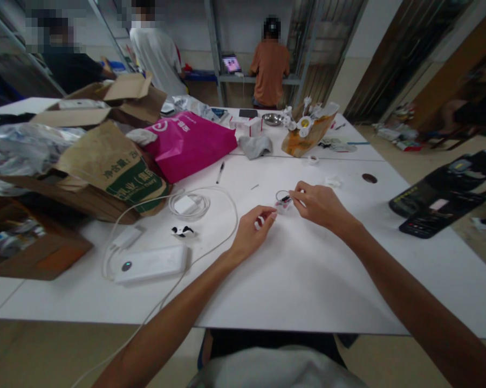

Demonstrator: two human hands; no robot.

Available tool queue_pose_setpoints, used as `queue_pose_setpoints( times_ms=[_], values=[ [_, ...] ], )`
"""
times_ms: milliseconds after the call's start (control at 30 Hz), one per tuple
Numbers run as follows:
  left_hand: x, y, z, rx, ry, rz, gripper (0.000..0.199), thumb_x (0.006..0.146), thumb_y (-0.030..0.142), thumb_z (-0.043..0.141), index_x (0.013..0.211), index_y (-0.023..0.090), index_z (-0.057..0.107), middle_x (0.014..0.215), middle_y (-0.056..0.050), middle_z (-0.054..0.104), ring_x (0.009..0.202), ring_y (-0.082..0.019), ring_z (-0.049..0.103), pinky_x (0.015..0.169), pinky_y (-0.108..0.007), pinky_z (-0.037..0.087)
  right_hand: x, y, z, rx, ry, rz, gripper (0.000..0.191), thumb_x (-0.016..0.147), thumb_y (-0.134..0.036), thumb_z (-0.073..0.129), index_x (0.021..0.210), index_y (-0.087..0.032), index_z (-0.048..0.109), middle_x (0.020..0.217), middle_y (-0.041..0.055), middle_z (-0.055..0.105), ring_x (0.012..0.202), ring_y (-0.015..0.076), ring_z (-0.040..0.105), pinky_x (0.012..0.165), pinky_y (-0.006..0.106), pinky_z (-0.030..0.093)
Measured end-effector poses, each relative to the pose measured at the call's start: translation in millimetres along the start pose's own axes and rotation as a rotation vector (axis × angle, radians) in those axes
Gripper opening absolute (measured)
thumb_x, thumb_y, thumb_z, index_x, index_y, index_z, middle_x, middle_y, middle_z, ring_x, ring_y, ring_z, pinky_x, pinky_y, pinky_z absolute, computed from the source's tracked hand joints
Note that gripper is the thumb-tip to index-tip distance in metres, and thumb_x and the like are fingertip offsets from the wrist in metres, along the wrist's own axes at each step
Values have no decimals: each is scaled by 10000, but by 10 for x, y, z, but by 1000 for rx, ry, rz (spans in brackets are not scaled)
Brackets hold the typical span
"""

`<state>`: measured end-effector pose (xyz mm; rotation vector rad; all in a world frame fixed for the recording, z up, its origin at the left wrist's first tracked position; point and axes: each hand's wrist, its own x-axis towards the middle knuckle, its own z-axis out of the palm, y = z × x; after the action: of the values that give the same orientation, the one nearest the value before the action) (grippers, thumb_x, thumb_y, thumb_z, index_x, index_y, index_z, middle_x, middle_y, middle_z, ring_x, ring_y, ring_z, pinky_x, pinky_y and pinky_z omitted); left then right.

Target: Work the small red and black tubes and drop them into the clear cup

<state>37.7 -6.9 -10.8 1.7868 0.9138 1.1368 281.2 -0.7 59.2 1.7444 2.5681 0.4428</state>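
Note:
My right hand (317,203) pinches a small dark item with a thin ring or loop (283,198) just above the white table (299,285). To its left my left hand (253,230) has thumb and fingertips pressed together beside a small clear, pinkish piece (282,207); whatever lies between those fingertips is too small to make out. A crumpled white scrap (333,182) sits behind my right hand. Left of my left hand lie a black-and-white piece (183,231) and a white power bank (151,264).
A white cable (235,207) loops around the left side. Cardboard boxes (64,245), a brown paper bag (119,167) and a pink bag (190,143) crowd the left. Black bottle-like items (437,194) stand at the right. Several people are beyond the table.

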Motion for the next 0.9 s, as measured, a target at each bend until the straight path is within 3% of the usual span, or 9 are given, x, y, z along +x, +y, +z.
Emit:
queue_pose_setpoints(
  times_ms=[333,467,567,633,700,767,900],
  values=[
    [3,-28,15,6,-21,-13,295,1087,466,688,1179,212,806,1109,-62,825,924,-175,725,764,-291,530,-131,-105,-94,-10,-101,-8,532,1107,-250,485,1615,-132,590,1381,217,702,940,290,755,643,354,436],
    [24,-45,4,-20,6,-45,316,1079,500,688,1175,225,811,1119,-65,828,942,-187,733,783,-298,534,-251,-66,-10,136,11,36,541,1143,-316,454,1650,-150,548,1348,188,717,915,265,739,656,340,470],
    [67,-64,-32,-105,64,-97,372,1086,550,664,1163,219,814,1030,-66,814,924,-187,724,769,-293,515,-426,75,104,405,218,132,443,1160,-435,487,1493,-196,657,1195,127,752,827,215,697,693,331,503],
    [109,-78,-72,-201,124,-120,427,1083,592,655,1135,200,818,963,-68,789,871,-175,697,743,-284,504,-591,216,209,615,347,231,371,1136,-534,556,1224,-213,718,996,78,740,747,193,651,696,326,512],
    [156,-93,-124,-322,193,-143,482,1065,637,664,1087,183,821,926,-69,759,824,-161,663,712,-274,496,-792,367,341,770,441,391,410,1094,-630,615,984,-238,668,848,40,687,724,190,622,663,316,494],
    [202,-113,-181,-456,255,-193,520,1038,674,685,1027,171,818,893,-61,723,784,-145,634,674,-259,481,-1010,498,496,910,457,509,529,1065,-705,625,806,-247,577,702,1,563,637,163,515,586,301,424],
    [264,-175,-255,-667,330,-318,533,978,684,764,930,154,788,810,-30,659,712,-119,592,636,-237,469,-1385,626,782,1314,495,694,651,1019,-735,686,685,-245,420,629,-50,357,541,112,348,473,272,283]
  ],
)
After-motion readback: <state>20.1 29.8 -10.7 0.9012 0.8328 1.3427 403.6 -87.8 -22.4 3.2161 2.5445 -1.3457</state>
